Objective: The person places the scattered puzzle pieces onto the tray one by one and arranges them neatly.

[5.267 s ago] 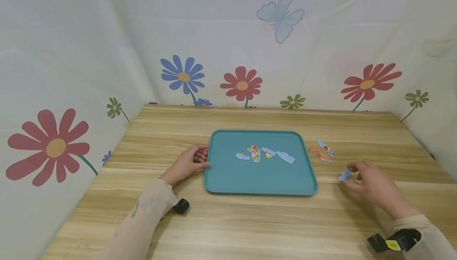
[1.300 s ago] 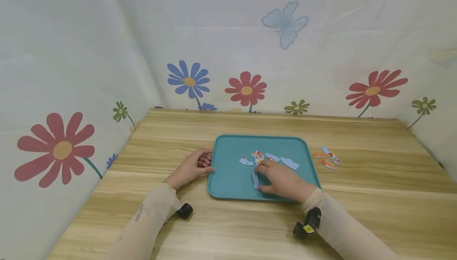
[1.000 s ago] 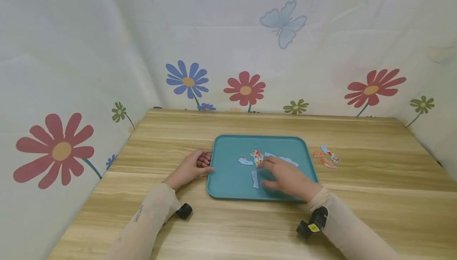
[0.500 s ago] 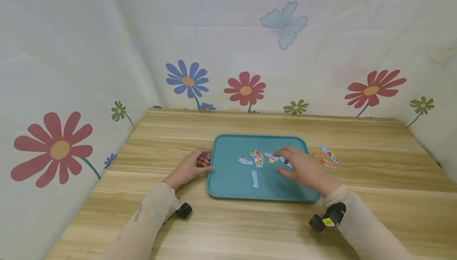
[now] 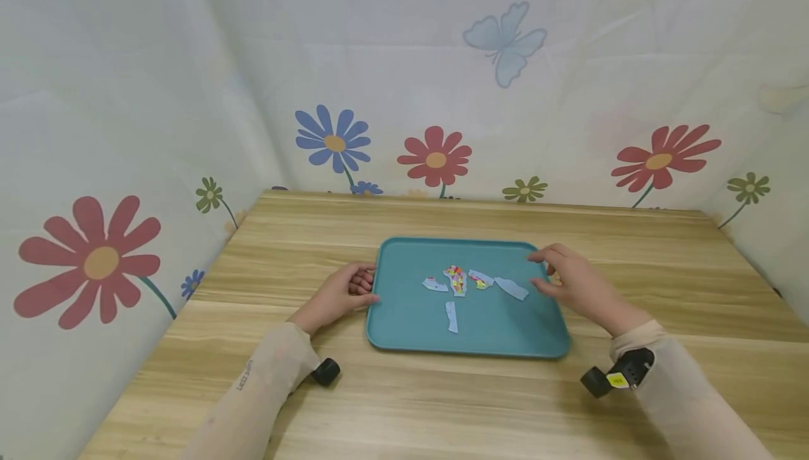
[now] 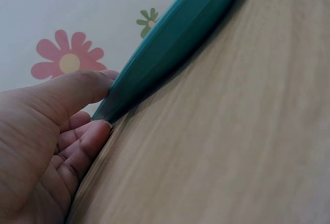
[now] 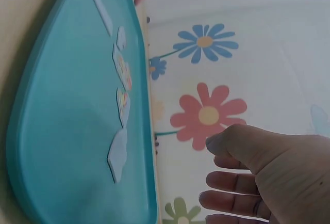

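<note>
My left hand (image 5: 338, 296) grips the left edge of the teal tray (image 5: 404, 330), thumb on the rim and fingers curled beside it; the left wrist view shows this grip on the tray (image 6: 170, 38) closely. Over the tray's right edge, my right hand (image 5: 584, 288) hovers with parted fingers, holding nothing. Flat puzzle pieces lie on the tray: a pale blue strip (image 5: 451, 317) at the front, a small bluish piece (image 5: 435, 284), a colourful patterned piece (image 5: 456, 281), a blue-and-yellow piece (image 5: 480, 279) and a plain pale blue piece (image 5: 510, 288) in a row.
Right of the tray, loose orange pieces (image 5: 555, 278) are mostly hidden behind my right hand. The wooden table (image 5: 442, 404) meets a flower-printed curtain (image 5: 379, 60) at its back edge.
My right hand, which earlier pinched the pale blue strip right of the tray, set it on the tray's front, let go and moved right. The left hand stays at the tray.
</note>
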The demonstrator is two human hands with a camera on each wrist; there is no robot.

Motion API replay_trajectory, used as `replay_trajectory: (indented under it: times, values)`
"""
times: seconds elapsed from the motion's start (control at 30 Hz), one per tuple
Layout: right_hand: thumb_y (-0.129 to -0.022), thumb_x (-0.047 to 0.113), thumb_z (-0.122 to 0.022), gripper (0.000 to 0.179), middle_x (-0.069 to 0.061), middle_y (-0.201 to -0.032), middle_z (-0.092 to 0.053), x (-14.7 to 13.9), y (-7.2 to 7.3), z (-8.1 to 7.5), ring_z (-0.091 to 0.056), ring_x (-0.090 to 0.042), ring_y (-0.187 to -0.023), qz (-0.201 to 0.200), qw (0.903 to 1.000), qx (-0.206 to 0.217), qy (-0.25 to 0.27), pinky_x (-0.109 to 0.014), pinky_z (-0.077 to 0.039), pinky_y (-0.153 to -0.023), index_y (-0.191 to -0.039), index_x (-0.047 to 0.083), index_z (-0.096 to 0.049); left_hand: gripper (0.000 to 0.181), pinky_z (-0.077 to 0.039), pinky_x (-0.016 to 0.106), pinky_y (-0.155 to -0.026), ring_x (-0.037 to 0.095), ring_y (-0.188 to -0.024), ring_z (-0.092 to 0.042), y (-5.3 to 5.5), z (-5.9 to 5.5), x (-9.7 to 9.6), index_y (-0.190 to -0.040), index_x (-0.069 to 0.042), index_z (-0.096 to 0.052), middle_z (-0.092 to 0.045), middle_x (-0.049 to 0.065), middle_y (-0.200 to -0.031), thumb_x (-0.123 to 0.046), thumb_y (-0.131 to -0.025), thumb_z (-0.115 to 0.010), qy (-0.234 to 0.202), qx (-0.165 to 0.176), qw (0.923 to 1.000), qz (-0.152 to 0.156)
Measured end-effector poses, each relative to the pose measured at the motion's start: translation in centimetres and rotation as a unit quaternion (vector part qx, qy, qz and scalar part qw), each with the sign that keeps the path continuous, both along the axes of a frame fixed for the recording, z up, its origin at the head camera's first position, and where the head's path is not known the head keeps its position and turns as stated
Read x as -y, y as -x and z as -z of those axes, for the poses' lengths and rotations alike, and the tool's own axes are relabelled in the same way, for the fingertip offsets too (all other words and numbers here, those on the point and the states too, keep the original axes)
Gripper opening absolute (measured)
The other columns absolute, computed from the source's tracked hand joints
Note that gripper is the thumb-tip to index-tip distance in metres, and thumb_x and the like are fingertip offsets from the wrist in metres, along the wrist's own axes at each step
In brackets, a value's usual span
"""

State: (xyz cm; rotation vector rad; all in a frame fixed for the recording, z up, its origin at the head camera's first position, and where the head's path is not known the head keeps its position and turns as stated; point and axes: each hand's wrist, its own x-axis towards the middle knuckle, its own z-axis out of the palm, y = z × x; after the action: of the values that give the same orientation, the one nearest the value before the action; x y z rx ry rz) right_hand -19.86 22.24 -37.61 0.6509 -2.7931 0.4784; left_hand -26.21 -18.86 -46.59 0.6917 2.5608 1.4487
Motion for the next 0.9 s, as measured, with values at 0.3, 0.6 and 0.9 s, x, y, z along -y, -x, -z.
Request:
replay_trajectory:
  times: [0.3,0.6,0.9]
  values:
    - [-0.085,0.013,-0.071,0.034,-0.02,-0.107,-0.062,-2.8,0.2,0.2,-0.06,-0.027,-0.083,0.031,0.9994,0.008,-0.012,-0.034,-0.05,-0.065,-0.114,-0.004,-0.063,0.063,-0.051,0.02,-0.081,0.016,-0.094,-0.057,0.0,-0.1,0.0,-0.138,0.001,-0.046,-0.058,0.015,-0.111,-0.014,-0.084,-0.075,-0.001,0.003,1.0,-0.001]
    - [-0.087,0.016,-0.07,0.033,-0.02,-0.101,-0.062,-5.0,0.3,1.7,-0.06,-0.025,-0.079,0.061,0.9971,0.035,-0.029,-0.036,-0.051,-0.064,-0.11,-0.006,-0.063,0.063,-0.052,0.026,-0.083,0.024,-0.099,-0.057,0.1,0.1,-0.2,-0.139,0.005,-0.042,-0.057,0.019,-0.114,-0.01,-0.086,-0.072,0.006,0.005,1.0,0.003]
    - [-0.087,0.018,-0.069,0.026,-0.018,-0.095,-0.063,-6.0,0.7,3.1,-0.064,-0.027,-0.079,0.079,0.9958,0.038,-0.026,-0.041,-0.054,-0.066,-0.1,-0.004,-0.067,0.06,-0.052,0.029,-0.083,0.028,-0.098,-0.057,-1.8,-2.8,-0.6,-0.136,0.012,-0.042,-0.056,0.024,-0.111,-0.005,-0.086,-0.071,-0.001,0.007,0.9999,0.014]
